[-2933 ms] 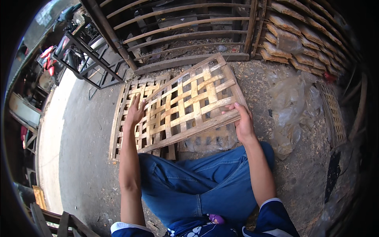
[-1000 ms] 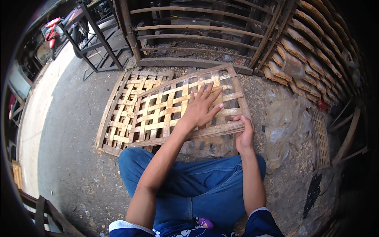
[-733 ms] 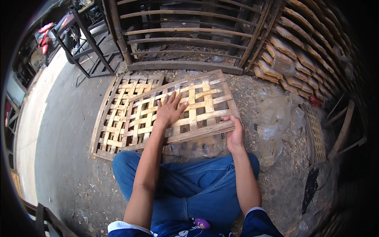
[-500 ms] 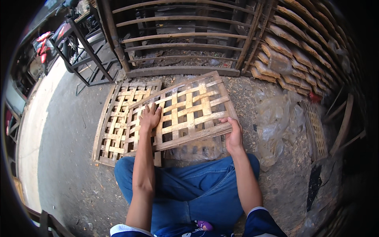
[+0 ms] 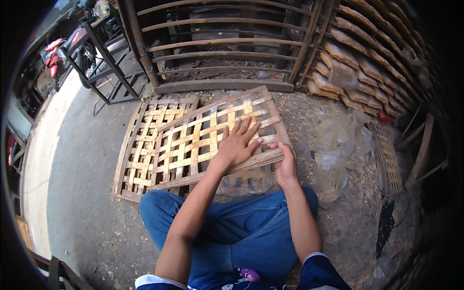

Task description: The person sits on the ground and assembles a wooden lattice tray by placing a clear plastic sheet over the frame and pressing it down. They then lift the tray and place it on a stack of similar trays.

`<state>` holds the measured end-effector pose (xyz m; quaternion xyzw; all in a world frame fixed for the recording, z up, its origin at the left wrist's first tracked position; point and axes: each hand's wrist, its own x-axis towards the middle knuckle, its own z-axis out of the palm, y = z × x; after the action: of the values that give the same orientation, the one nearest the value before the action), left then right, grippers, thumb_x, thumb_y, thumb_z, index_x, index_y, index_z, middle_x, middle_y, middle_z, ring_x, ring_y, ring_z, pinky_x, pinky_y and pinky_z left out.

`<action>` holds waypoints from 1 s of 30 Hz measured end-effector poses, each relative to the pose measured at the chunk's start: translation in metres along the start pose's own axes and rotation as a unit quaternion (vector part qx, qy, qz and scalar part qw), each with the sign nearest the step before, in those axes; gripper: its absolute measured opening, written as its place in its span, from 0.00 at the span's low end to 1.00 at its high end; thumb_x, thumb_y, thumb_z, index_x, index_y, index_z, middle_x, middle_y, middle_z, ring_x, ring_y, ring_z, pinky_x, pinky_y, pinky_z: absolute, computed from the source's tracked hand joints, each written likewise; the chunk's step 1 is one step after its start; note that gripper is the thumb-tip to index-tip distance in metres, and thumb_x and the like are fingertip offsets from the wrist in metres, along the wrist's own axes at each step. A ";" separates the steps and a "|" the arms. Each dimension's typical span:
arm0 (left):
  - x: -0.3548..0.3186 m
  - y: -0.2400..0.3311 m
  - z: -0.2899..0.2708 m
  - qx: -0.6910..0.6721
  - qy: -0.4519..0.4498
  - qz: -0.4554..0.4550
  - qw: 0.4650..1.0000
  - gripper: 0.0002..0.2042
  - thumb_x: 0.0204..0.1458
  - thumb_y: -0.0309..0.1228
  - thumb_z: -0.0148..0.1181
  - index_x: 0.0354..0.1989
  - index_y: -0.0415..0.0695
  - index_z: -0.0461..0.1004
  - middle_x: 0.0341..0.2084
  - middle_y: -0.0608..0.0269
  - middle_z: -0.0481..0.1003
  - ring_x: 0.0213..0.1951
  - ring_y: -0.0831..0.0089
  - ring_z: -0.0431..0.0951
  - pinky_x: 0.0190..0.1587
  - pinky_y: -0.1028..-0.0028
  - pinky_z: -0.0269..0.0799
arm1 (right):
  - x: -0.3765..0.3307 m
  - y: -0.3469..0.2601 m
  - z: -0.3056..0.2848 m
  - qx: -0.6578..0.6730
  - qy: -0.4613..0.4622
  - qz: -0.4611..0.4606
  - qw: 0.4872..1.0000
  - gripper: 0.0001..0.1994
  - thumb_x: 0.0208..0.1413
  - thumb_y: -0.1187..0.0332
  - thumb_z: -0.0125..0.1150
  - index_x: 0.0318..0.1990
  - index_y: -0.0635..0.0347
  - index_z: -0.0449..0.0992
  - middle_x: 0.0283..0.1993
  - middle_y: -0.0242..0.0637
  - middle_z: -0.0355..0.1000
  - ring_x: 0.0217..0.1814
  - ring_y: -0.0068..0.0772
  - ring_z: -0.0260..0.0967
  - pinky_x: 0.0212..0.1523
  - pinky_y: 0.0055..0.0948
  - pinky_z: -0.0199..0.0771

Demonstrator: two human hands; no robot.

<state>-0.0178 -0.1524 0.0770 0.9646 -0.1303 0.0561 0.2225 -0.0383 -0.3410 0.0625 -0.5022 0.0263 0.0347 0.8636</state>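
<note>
A woven bamboo lattice panel (image 5: 203,140) lies tilted across my knees, over a second lattice panel (image 5: 140,145) that rests flat on the ground. My left hand (image 5: 237,145) lies flat on the upper panel near its right end, fingers spread. My right hand (image 5: 286,162) grips that panel's lower right corner, thumb on the edge slat. My legs in blue trousers (image 5: 241,232) are below the panel.
A wooden slatted frame (image 5: 227,43) stands ahead. Stacked lattice panels (image 5: 357,72) lean at the upper right. Clear plastic sheeting (image 5: 338,150) and another small lattice (image 5: 386,154) lie on the ground to the right. A black metal stand (image 5: 101,63) is at the upper left.
My left hand slid from the panel's left side back to its right end. My right hand kept hold of the lower right corner.
</note>
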 end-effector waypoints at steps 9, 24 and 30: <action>-0.036 -0.175 -0.008 0.007 0.023 -0.339 0.940 0.36 0.62 0.63 0.34 0.74 0.57 0.52 0.75 0.54 0.48 0.73 0.44 0.49 0.70 0.35 0.39 | -0.001 -0.003 0.006 -0.020 0.004 0.002 1.000 0.14 0.60 0.60 0.56 0.34 0.63 0.79 0.43 0.40 0.78 0.50 0.32 0.70 0.55 0.31 0.65; 0.002 0.019 0.001 -0.001 0.027 0.006 1.000 0.30 0.66 0.55 0.37 0.74 0.57 0.54 0.74 0.52 0.49 0.75 0.50 0.46 0.73 0.44 0.35 | 0.000 0.001 -0.001 0.002 0.003 -0.002 1.000 0.12 0.63 0.63 0.52 0.36 0.61 0.76 0.41 0.38 0.76 0.43 0.29 0.73 0.48 0.31 0.72; -0.016 -0.103 -0.008 0.020 -0.017 -0.260 0.965 0.34 0.62 0.64 0.32 0.75 0.65 0.51 0.76 0.58 0.46 0.76 0.56 0.44 0.73 0.40 0.33 | 0.004 0.002 -0.009 -0.015 0.009 -0.002 1.000 0.12 0.63 0.63 0.52 0.36 0.61 0.77 0.43 0.40 0.77 0.43 0.30 0.73 0.48 0.31 0.71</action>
<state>-0.0049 -0.0557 0.0382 0.9704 0.1219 -0.0177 0.2079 -0.0343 -0.3475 0.0562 -0.5154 0.0319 0.0287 0.8559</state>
